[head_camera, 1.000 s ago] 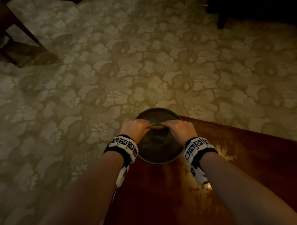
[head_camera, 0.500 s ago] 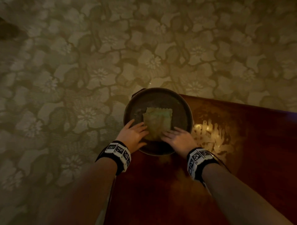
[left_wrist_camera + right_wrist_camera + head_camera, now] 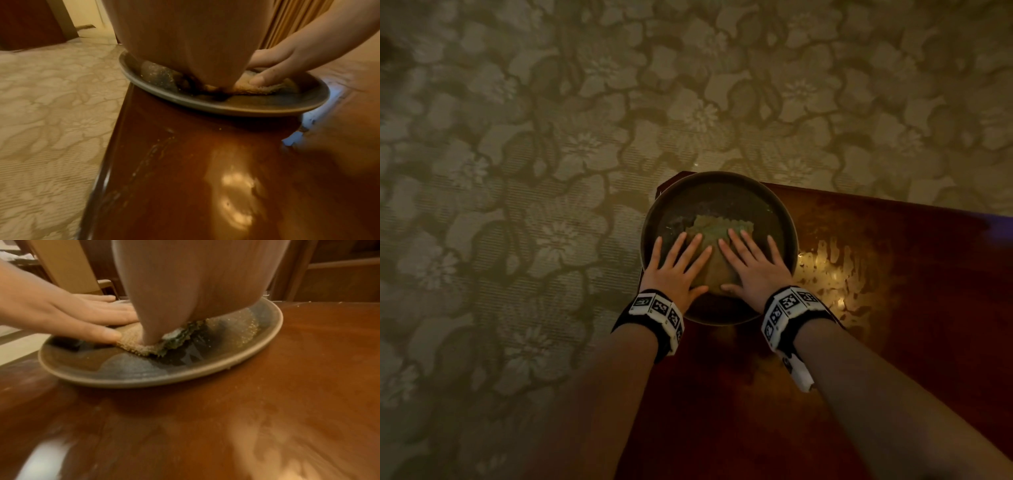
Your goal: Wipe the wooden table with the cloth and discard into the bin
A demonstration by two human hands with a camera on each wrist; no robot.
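Carpeted room (image 3: 551,205), wooden table (image 3: 893,308)

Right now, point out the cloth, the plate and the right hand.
cloth (image 3: 717,228): head view, far part showing past the fingertips.
plate (image 3: 156,378): right wrist view, near rim.
right hand (image 3: 751,270): head view, back of the hand, lying flat on the cloth.

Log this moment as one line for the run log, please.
left hand: flat, pressing cloth | right hand: flat, pressing cloth | cloth: in dark plate at wooden table corner | bin: not in view
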